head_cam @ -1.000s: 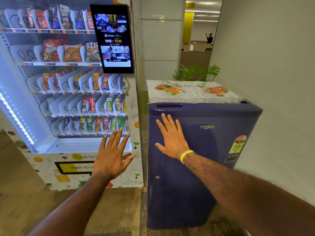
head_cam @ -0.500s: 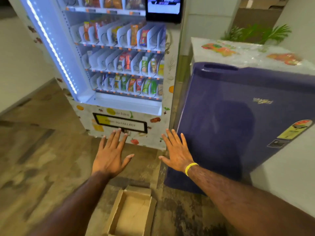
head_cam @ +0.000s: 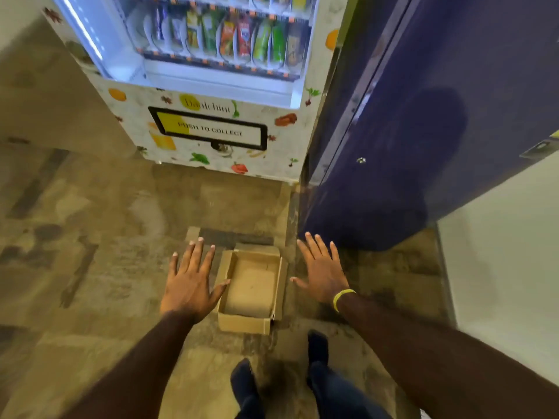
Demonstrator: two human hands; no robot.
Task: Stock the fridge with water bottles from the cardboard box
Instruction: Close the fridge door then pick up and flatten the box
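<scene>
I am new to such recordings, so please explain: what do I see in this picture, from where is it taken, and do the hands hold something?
There is no machine: a person wears a camera on the head, looking down. The left hand and the right hand are spread open and hold nothing, one on each side of a cardboard box on the floor. No bottles show inside it. At the right stands a closed blue fridge; ahead, a vending machine.

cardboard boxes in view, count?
1. The cardboard box sits open on the floor, seen between the left hand and right hand. Others may lie outside the frame.
</scene>
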